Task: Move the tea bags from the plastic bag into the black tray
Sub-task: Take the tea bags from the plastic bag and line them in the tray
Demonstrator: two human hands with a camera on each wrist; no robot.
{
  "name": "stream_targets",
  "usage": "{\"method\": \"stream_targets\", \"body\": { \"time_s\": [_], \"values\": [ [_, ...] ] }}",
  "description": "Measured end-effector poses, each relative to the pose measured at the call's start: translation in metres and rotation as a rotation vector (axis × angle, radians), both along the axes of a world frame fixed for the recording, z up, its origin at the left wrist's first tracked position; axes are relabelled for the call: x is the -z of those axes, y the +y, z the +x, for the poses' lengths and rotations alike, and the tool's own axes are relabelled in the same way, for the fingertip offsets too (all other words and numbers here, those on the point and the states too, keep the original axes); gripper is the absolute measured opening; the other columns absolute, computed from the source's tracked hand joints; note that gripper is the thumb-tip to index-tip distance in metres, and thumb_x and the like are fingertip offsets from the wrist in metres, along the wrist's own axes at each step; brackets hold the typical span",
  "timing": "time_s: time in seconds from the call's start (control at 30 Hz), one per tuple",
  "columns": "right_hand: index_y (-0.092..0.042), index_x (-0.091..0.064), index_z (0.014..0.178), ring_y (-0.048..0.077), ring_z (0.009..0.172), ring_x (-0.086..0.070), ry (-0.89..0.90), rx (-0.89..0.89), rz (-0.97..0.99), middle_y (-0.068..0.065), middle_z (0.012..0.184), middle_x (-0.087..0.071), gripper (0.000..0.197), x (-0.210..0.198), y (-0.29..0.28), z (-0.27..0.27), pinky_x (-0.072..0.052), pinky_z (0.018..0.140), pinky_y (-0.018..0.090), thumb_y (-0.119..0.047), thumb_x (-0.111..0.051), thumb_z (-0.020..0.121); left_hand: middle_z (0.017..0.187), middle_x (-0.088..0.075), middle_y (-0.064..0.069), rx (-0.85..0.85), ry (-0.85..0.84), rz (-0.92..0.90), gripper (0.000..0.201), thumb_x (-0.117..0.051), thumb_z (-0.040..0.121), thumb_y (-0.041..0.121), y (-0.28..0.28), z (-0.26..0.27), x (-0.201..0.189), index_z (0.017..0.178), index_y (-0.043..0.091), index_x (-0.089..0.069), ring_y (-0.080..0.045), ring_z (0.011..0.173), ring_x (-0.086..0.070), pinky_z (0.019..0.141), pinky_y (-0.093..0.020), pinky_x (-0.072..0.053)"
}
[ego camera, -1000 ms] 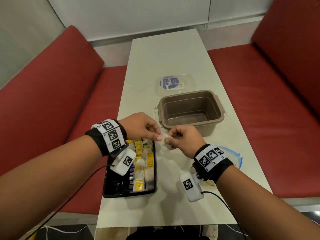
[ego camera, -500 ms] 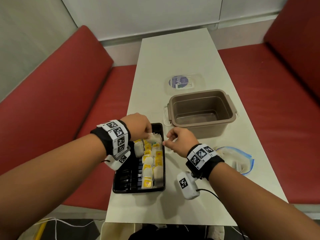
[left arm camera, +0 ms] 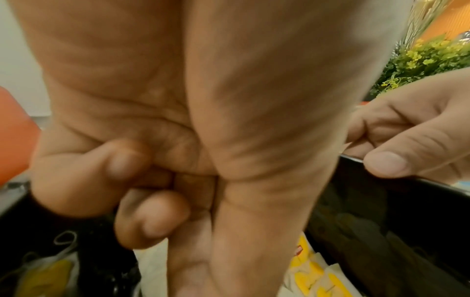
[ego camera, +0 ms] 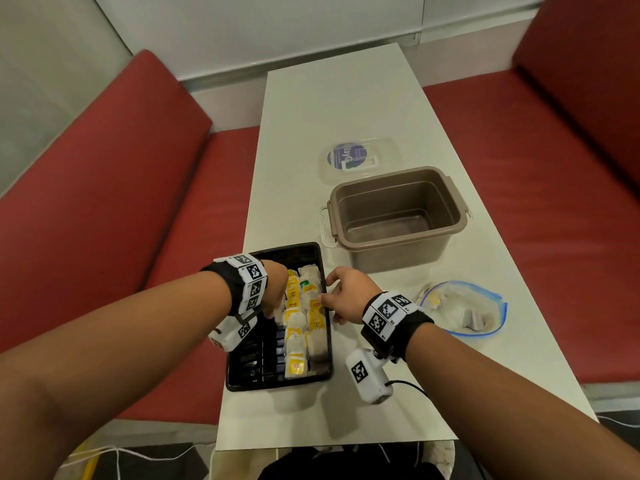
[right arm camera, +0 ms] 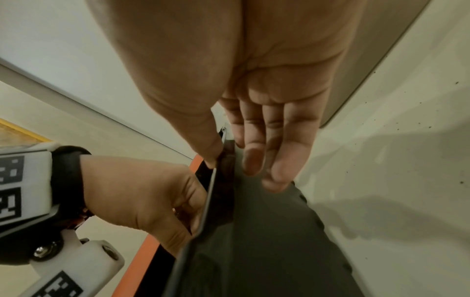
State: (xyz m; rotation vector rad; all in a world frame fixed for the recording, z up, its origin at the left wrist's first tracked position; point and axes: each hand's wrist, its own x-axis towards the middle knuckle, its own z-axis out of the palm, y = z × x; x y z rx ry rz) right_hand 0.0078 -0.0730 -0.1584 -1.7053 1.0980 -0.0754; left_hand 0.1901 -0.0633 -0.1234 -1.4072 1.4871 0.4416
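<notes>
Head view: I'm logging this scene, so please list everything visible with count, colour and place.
table: one, off-white, centre.
black tray: one, near left part of the table.
tea bags: many, white and yellow, in the tray's right half.
plastic bag: one, clear with blue edge, right of tray, a few bags inside.
tub: one, brown, empty, beyond the tray.
lid: one, clear, behind tub.
benches: red, both sides.
left hand: over tray.
right hand: at tray's right rim.

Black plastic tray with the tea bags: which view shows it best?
The head view: the whole black plastic tray shows, with rows of tea bags inside. The left wrist view shows only wall and a few bags behind the left hand; the right wrist view only its outer wall and rim.
</notes>
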Motion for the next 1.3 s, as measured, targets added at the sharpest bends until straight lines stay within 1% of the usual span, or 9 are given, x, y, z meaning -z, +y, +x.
{"method": "stream_targets", "body": {
  "time_s": [0.2, 0.37, 0.47, 0.63, 0.8, 0.9, 1.03, 1.17, 1.3],
  "values": [
    [-0.018, -0.051, 0.106, 0.028, 0.069, -0.073, -0.048, 0.01, 0.078, 0.015, 0.081, -0.075, 0.023, 0.0, 0.001, -0.001, -0.061, 0.074, 0.045, -0.027, -0.066, 0.091, 0.077, -0.066, 0.007, -0.133, -0.123, 0.078, 0.039, -0.082, 0.064, 0.052, -0.017, 0.028, 0.046, 0.088, 0.024, -0.07, -0.021, 0.086, -0.068, 0.077, -0.032, -0.055],
    [-0.016, -0.049, 0.105, 0.029, 0.061, -0.068, -0.093, 0.023, 0.123, 0.02, 0.079, -0.073, 0.02, -0.001, 0.004, 0.0, -0.061, 0.072, 0.049, -0.022, -0.063, 0.093, 0.111, -0.068, 0.006, -0.097, -0.131, 0.109, 0.056, -0.074, 0.068, 0.06, -0.031, 0.072, 0.123, 0.113, 0.027, -0.072, -0.02, 0.1, -0.065, 0.076, -0.027, -0.049],
    [-0.015, -0.049, 0.103, 0.03, 0.061, -0.067, -0.106, 0.034, 0.14, 0.018, 0.074, -0.071, 0.018, -0.001, 0.004, -0.001, -0.06, 0.071, 0.051, -0.021, -0.063, 0.093, 0.118, -0.069, -0.001, -0.103, -0.085, -0.007, 0.046, -0.079, 0.071, 0.049, -0.019, 0.039, 0.06, 0.108, 0.022, -0.072, -0.02, 0.092, -0.068, 0.08, -0.033, -0.057],
    [-0.015, -0.049, 0.102, 0.031, 0.063, -0.069, -0.103, 0.038, 0.144, 0.016, 0.074, -0.071, 0.017, -0.003, 0.005, -0.002, -0.06, 0.072, 0.051, -0.021, -0.063, 0.093, 0.072, -0.058, 0.008, -0.186, -0.036, -0.077, 0.023, -0.072, 0.082, 0.037, -0.012, 0.009, 0.024, 0.089, 0.015, -0.071, -0.021, 0.082, -0.067, 0.079, -0.036, -0.059],
    [-0.014, -0.047, 0.103, 0.032, 0.064, -0.07, -0.087, 0.009, 0.139, 0.02, 0.079, -0.073, 0.018, -0.004, 0.004, -0.003, -0.06, 0.073, 0.051, -0.022, -0.061, 0.094, 0.121, -0.066, 0.004, -0.16, -0.092, -0.081, 0.057, -0.084, 0.069, 0.04, -0.014, 0.021, 0.044, 0.12, 0.02, -0.067, -0.02, 0.101, -0.067, 0.077, -0.032, -0.056],
    [-0.016, -0.048, 0.101, 0.031, 0.065, -0.071, -0.069, 0.003, 0.144, 0.016, 0.077, -0.073, 0.02, -0.006, 0.003, -0.006, -0.061, 0.071, 0.051, -0.026, -0.063, 0.093, 0.112, -0.07, -0.004, -0.149, -0.049, -0.119, 0.033, -0.075, 0.082, 0.022, -0.004, 0.012, 0.024, 0.113, 0.015, -0.069, -0.015, 0.099, -0.069, 0.069, -0.021, -0.053],
    [-0.015, -0.051, 0.103, 0.029, 0.066, -0.072, -0.046, 0.011, 0.135, 0.011, 0.083, -0.075, 0.027, -0.019, -0.006, -0.023, -0.062, 0.067, 0.043, -0.037, -0.061, 0.092, 0.099, -0.069, -0.001, -0.182, -0.039, -0.223, 0.04, -0.069, 0.083, 0.039, -0.009, 0.006, 0.007, 0.11, 0.01, -0.067, -0.02, 0.085, -0.066, 0.068, -0.025, -0.051],
    [-0.015, -0.058, 0.091, 0.021, 0.064, -0.071, -0.025, -0.032, 0.04, 0.003, 0.082, -0.074, 0.013, -0.037, -0.022, -0.059, -0.062, 0.067, 0.042, -0.027, -0.055, 0.095, 0.077, -0.07, -0.001, -0.238, 0.167, -0.322, 0.022, -0.062, 0.088, 0.025, -0.02, -0.039, -0.046, 0.068, 0.016, -0.058, -0.02, 0.077, -0.068, 0.072, -0.032, -0.057],
    [-0.015, -0.061, 0.083, 0.019, 0.062, -0.069, 0.043, -0.026, -0.014, 0.003, 0.081, -0.074, 0.016, -0.046, -0.039, -0.115, -0.057, 0.058, 0.034, -0.009, -0.051, 0.092, 0.081, -0.075, 0.004, -0.216, 0.436, -0.408, 0.02, -0.057, 0.09, 0.027, -0.021, -0.087, -0.072, 0.086, 0.018, -0.074, -0.014, 0.081, -0.068, 0.075, -0.028, -0.053]
  ]
}}
